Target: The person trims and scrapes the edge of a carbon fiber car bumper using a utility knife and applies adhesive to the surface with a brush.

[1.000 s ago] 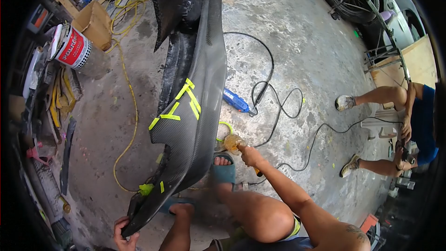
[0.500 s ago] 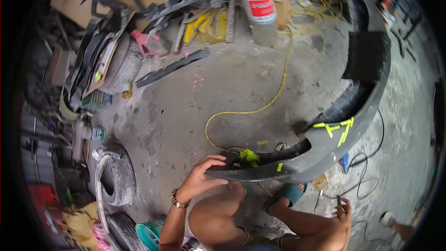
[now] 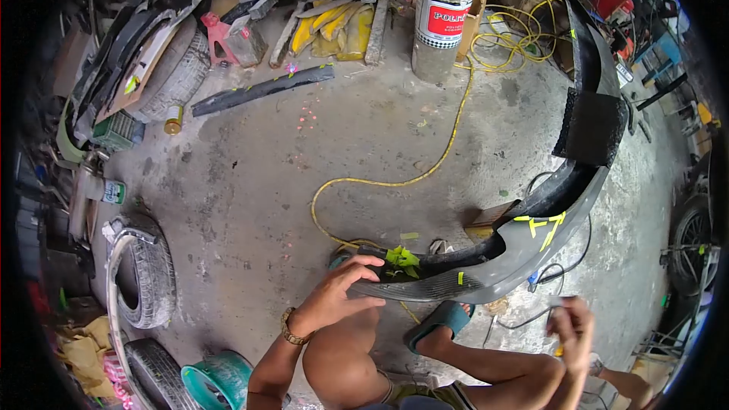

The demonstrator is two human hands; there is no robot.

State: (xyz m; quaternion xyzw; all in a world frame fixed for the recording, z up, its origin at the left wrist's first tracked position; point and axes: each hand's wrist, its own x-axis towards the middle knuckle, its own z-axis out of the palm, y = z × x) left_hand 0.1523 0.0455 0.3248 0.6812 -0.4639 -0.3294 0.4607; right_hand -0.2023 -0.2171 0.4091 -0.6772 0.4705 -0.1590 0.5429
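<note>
A long, curved black car bumper (image 3: 516, 262) sweeps from just before my knees to the far right. My left hand (image 3: 330, 296), with a watch on the wrist, is closed on its near end, fingers over the top edge and thumb beneath. Strips of yellow-green tape (image 3: 548, 229) stick to the bumper, and crumpled green tape (image 3: 403, 260) lies inside the near end. A dark square pad (image 3: 596, 127) sits across the bumper farther along. Beside my right knee, my right hand (image 3: 573, 326) is curled around a small black-and-yellow tool, mostly hidden now and somewhat blurred.
A yellow hose (image 3: 383, 180) snakes across the concrete floor to a large tin (image 3: 440, 26). Tyres (image 3: 148, 281) and a teal bucket (image 3: 216, 380) stand at left. A black strip (image 3: 262, 91) lies toward the back. A dark cable runs by my foot. Another person's leg (image 3: 626, 386) shows at lower right.
My right hand has risen slightly and turned, so the tool is less visible. My left hand keeps its hold on the bumper. The view has shifted a little.
</note>
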